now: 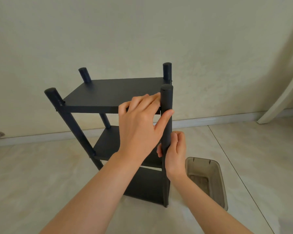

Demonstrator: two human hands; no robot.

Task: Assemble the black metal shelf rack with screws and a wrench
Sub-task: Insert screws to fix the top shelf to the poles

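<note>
The rack (142, 186) stands centre frame on the floor (41, 174); the right hand (175, 154) wraps its grip round the front post (166, 98), and the left hand (139, 122) lies open on the top shelf (108, 93). Likely step: squaring this corner; next it probably needs a screw and the wrench, neither in view.

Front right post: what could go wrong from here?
The left hand rests on the top shelf at its joint with the front right post: pinch risk if the post shifts. The right hand grips the post; if that hidden corner is unscrewed, the shelf may sag. The bin stands close by: trip hazard.
</note>
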